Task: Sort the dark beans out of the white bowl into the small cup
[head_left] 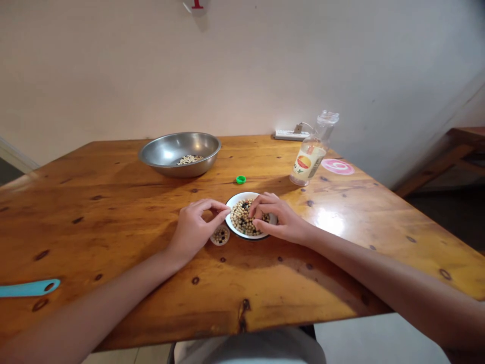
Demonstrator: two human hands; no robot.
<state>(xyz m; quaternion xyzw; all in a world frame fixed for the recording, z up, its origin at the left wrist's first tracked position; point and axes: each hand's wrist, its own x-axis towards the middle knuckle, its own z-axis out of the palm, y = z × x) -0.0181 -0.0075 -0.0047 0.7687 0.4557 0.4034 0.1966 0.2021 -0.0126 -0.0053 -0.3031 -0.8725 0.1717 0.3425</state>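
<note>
A white bowl (273,221) with a dark rim is filled with pale round beans (242,222) and a few dark ones among them. My left hand (197,225) pinches the bowl's left rim between thumb and forefinger. Over the right side of the bowl, my right hand (280,218) has its curved fingers apart, with the tips down at the beans and no bean visible in them. Tucked under my left hand, beside the bowl, is a small round white dish (220,242) holding pale and dark beans.
A wide metal basin (162,164) with some beans stands at the back left. Behind the bowl lies a green cap (241,179). An uncapped clear bottle (308,151), a white power strip (290,135), a pink sticker (337,167) and a blue handle (32,288) are on the wooden table (132,227).
</note>
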